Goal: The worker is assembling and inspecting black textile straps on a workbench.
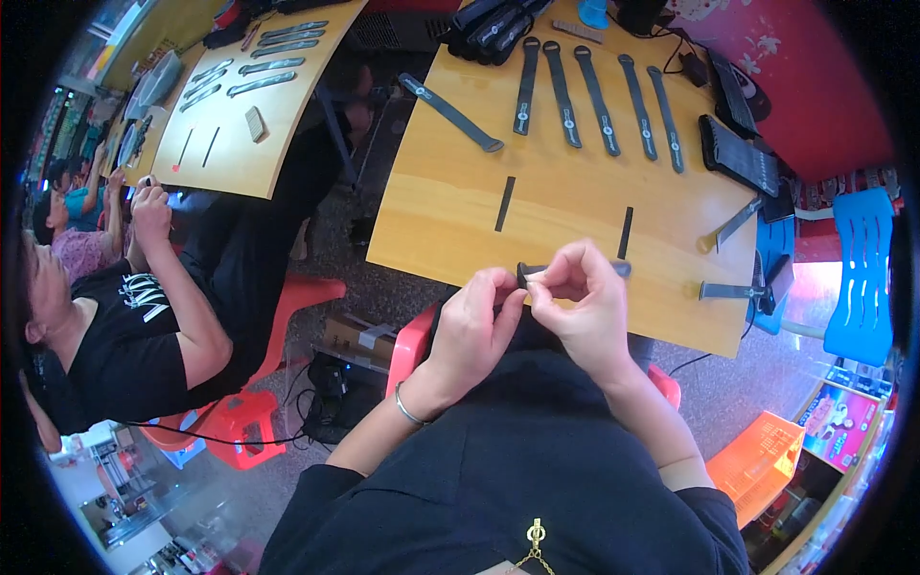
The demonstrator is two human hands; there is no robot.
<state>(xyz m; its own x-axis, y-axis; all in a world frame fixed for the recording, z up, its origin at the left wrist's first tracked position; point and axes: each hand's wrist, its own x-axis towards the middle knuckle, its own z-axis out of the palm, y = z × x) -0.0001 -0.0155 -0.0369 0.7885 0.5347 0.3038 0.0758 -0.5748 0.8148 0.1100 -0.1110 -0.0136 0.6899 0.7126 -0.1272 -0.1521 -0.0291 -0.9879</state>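
A light wooden table (431,216). From its centre: five dark grey straps (598,101) in a row toward twelve and one o'clock, a slanted strap (450,113) at ten, heaped straps (491,36) at eleven, black strips (505,204) at eight and four.

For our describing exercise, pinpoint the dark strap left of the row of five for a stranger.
On the nearer tan wooden table, find five long grey straps side by side. Left of them lies a lone flat grey strap, slanting far more than its neighbours.
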